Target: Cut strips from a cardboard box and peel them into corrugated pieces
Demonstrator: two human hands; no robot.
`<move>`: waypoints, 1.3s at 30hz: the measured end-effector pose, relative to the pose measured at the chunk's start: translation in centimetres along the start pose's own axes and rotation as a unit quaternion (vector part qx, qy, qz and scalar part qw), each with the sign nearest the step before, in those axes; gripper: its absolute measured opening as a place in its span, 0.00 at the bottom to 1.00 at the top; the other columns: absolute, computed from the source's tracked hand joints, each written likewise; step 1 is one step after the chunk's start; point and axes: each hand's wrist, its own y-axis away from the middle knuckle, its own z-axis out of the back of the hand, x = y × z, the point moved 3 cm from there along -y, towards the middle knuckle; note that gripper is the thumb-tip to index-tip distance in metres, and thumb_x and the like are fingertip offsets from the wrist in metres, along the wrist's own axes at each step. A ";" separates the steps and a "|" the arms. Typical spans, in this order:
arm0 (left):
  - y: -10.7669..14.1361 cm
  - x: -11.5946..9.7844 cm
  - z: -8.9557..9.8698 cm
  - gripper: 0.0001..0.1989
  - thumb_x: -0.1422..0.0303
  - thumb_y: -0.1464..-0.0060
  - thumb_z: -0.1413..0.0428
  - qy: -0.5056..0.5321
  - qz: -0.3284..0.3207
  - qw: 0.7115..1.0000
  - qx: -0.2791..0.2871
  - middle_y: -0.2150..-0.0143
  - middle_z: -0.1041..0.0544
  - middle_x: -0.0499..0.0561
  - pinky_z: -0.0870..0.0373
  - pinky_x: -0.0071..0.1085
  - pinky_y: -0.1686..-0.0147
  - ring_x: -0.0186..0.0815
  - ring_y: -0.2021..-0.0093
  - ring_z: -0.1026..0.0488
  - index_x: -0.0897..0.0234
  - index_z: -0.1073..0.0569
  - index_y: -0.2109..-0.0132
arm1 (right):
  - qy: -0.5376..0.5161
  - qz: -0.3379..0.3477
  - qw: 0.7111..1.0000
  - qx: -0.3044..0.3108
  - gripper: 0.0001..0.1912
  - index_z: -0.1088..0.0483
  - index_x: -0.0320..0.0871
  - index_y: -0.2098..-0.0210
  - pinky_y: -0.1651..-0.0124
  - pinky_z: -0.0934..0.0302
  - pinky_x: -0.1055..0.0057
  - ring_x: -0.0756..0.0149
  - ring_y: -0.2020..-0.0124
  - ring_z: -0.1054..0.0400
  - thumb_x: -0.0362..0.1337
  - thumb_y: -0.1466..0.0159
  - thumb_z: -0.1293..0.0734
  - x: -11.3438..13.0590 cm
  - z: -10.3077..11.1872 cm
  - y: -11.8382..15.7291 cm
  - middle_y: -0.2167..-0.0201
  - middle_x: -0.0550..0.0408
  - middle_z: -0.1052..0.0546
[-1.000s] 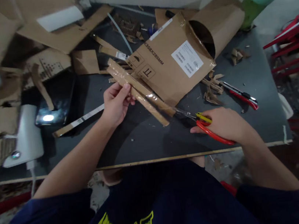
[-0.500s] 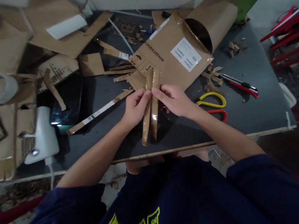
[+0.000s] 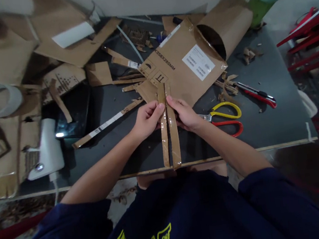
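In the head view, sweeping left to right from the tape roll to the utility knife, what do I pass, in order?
Tape roll → glossy black device → left hand → two taped cardboard strips → right hand → scissors → utility knife.

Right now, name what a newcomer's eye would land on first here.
Probably the two taped cardboard strips at the centre, the left hand pinching one and the right hand the other. Next, the scissors with one yellow and one red handle loop, lying just right of the hands, and the large cardboard piece with a white label, behind them.
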 end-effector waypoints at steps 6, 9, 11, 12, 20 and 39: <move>0.2 -0.6 -0.2 0.29 0.48 0.58 0.29 0.104 0.082 0.991 0.037 0.87 0.45 0.37 0.53 0.16 0.93 0.19 0.91 0.52 0.64 0.37 0.78 | -0.062 0.013 0.998 0.025 0.34 0.44 0.46 0.77 0.87 0.55 0.79 0.79 0.88 0.49 0.71 0.43 0.35 0.1 -0.3 0.4 0.87 0.69 0.42; 0.2 -0.8 0.0 0.28 0.48 0.57 0.30 0.116 0.108 0.985 0.071 0.88 0.43 0.39 0.52 0.18 0.94 0.21 0.92 0.49 0.64 0.35 0.78 | -0.055 0.035 0.998 0.007 0.32 0.41 0.46 0.75 0.86 0.52 0.77 0.78 0.88 0.47 0.69 0.43 0.33 0.0 -0.1 0.9 0.86 0.68 0.40; 0.1 -0.7 0.3 0.27 0.49 0.57 0.30 0.114 0.117 0.983 0.087 0.88 0.40 0.41 0.50 0.19 0.94 0.24 0.91 0.44 0.65 0.33 0.78 | -0.025 0.046 0.999 -0.005 0.30 0.39 0.46 0.74 0.86 0.50 0.76 0.77 0.87 0.46 0.67 0.42 0.32 -0.2 0.1 1.1 0.85 0.67 0.38; -0.1 -0.7 0.4 0.26 0.50 0.57 0.30 0.117 0.116 0.983 0.085 0.87 0.38 0.42 0.48 0.19 0.93 0.25 0.90 0.42 0.64 0.33 0.77 | -0.013 0.054 0.998 -0.013 0.29 0.38 0.46 0.74 0.85 0.50 0.76 0.77 0.86 0.45 0.66 0.42 0.32 -0.2 0.3 1.1 0.84 0.66 0.37; -1.4 -1.5 1.2 0.10 0.60 0.42 0.40 0.162 0.124 0.979 -0.025 0.78 0.29 0.41 0.41 0.19 0.89 0.25 0.85 0.33 0.62 0.29 0.61 | 0.063 0.076 0.978 -0.183 0.28 0.45 0.49 0.67 0.79 0.41 0.73 0.72 0.81 0.34 0.66 0.41 0.35 1.3 3.7 -0.2 0.78 0.63 0.30; -2.0 -0.7 3.6 0.19 0.50 0.47 0.35 0.010 -0.178 0.941 -0.288 0.67 0.22 0.43 0.32 0.20 0.77 0.27 0.68 0.23 0.57 0.31 0.62 | 0.275 0.167 0.947 0.010 0.21 0.31 0.45 0.53 0.63 0.38 0.72 0.70 0.68 0.32 0.53 0.37 0.31 0.7 2.2 0.6 0.69 0.59 0.27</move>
